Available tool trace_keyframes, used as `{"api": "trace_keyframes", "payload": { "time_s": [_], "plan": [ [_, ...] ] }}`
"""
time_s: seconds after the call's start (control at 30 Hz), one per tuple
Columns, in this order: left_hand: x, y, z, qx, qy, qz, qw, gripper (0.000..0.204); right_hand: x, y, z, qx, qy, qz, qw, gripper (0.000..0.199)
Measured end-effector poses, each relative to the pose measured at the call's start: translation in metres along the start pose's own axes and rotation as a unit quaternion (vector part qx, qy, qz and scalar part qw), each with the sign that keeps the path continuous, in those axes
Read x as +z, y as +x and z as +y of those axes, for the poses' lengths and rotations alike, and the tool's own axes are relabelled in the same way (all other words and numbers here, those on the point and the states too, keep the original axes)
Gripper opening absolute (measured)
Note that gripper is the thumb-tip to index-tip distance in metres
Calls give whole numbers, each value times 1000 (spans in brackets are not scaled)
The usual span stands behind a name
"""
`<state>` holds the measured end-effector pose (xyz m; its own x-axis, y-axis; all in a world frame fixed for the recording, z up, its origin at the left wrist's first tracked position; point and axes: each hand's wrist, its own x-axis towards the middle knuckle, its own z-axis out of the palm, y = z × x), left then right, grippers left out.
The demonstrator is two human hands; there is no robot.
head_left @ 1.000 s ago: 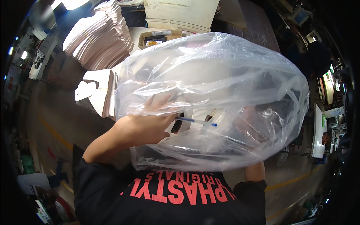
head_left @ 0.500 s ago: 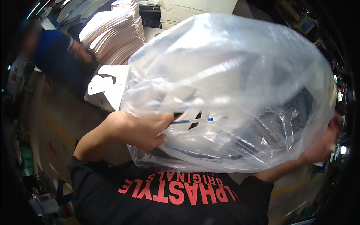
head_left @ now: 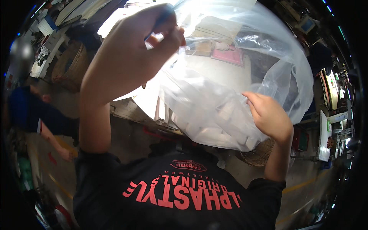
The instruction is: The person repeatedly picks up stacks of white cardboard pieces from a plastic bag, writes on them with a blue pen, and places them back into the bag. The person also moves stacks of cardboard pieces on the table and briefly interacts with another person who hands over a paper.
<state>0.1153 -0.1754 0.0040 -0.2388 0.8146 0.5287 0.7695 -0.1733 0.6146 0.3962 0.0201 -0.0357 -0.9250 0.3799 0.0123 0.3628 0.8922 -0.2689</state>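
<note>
Plastic bag, clear and billowed, held up over the worktable; pinched at its upper edge by left hand, gripped lower by right hand. Best kept taut, mouth spread evenly.

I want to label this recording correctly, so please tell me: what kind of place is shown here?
Probably a packing or production workshop. The hands, left and right, hold a large clear plastic bag over a worktable; wicker baskets stand on a concrete floor, and another person works nearby.
</note>
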Motion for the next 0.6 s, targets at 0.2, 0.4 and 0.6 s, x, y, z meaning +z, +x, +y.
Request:
{"api": "trace_keyframes", "payload": {
  "time_s": [0.2, 0.4, 0.6],
  "plan": [
    [-8, -8, -79, -71, -171, 228, 956, 27, 57, 65, -17, -98, 30, 86, 991, 36],
    [10, -27, -97, -177, 43, 73, 981, 28, 112, 105, -20, -3, 90, -87, 992, 36],
    [56, -48, -86, -249, -121, -206, 939, 102, 117, 80, -25, 70, 196, 7, 978, 47]
  ]
}}
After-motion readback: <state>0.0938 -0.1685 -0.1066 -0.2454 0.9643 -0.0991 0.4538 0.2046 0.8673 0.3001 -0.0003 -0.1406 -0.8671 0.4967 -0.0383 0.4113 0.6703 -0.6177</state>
